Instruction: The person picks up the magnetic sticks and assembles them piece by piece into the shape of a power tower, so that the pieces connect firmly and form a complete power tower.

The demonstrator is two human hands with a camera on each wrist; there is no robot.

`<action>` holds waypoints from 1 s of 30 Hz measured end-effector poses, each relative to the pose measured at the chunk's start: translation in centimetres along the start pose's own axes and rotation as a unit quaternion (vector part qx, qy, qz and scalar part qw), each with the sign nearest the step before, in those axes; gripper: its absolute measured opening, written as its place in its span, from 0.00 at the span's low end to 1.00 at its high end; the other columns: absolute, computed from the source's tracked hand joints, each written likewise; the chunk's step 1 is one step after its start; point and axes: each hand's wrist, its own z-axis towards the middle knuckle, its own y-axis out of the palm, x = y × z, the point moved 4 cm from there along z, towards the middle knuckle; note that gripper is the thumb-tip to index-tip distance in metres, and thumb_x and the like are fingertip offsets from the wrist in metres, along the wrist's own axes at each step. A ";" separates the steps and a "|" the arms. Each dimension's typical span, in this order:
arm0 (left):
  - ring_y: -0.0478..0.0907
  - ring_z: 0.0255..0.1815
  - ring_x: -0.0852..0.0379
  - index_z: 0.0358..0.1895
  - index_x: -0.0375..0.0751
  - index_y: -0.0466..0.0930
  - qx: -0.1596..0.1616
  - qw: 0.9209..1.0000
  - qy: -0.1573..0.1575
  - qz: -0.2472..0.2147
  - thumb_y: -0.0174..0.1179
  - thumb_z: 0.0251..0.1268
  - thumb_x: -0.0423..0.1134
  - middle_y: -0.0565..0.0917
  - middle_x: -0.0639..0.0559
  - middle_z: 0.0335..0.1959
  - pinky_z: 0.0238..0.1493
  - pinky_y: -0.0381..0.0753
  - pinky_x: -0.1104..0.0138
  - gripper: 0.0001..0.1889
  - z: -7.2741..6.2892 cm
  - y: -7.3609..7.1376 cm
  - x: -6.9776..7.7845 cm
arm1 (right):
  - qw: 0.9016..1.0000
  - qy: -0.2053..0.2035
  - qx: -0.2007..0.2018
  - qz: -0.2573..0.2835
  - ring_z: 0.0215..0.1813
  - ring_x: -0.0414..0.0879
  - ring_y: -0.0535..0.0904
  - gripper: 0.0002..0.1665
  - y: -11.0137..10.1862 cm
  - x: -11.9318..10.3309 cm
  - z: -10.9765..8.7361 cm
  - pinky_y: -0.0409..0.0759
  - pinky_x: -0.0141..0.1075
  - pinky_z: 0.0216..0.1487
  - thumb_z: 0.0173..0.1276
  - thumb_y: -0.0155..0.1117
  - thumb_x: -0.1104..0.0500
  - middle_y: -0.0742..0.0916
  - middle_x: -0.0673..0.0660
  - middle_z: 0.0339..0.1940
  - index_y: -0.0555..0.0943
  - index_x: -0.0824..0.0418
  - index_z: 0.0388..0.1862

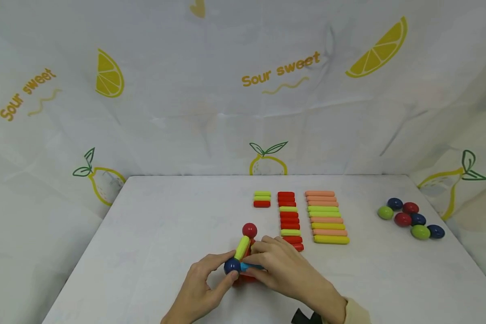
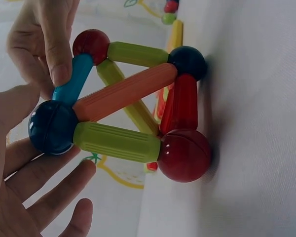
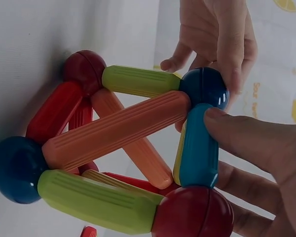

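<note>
Nearest, at the bottom edge, a cream fabric cuff point(image 1: 357, 312) showed on the right arm, beside a black object point(image 1: 301, 317) too cut off to identify. Just beyond, the left hand point(image 1: 198, 287) pinched a glossy dark blue plastic-looking ball point(image 1: 232, 266) between thumb and forefinger, its other fingers spread apart. Opposite it, the right hand point(image 1: 281, 267) pinched a short ridged bright blue rod point(image 3: 199, 148) between thumb and forefinger.

The relation that mattered was that rod's line: its long axis ran rightward from the dark blue ball, which it seemed to touch, toward a glossy red ball point(image 3: 193, 212) at the neighbouring corner. The right hand was nearer the rod, the left nearer the ball. All three pieces belonged to an open frame point(image 2: 118, 143) of balls and rods standing on the white table point(image 1: 146, 252) between the hands, with a long salmon rod point(image 2: 128, 91) slanting across one face.

Farther back lay a column of short red and lime rods point(image 1: 289, 214), longer pastel and yellow rods point(image 1: 327, 220) to its right, and loose coloured balls point(image 1: 402, 219) far right. Behind everything hung a lemon-printed white cloth point(image 1: 178, 81).
</note>
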 end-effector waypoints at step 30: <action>0.53 0.75 0.43 0.79 0.39 0.45 0.124 0.955 -0.259 0.075 0.77 0.43 0.66 0.54 0.40 0.78 0.68 0.72 0.36 0.66 0.3 3.4 2.1 | 0.970 0.217 0.107 0.000 0.57 0.60 0.82 0.20 1.5 12.0 5.4 0.85 0.53 0.57 0.66 0.72 0.60 0.88 0.64 0.53 0.86 0.62 0.57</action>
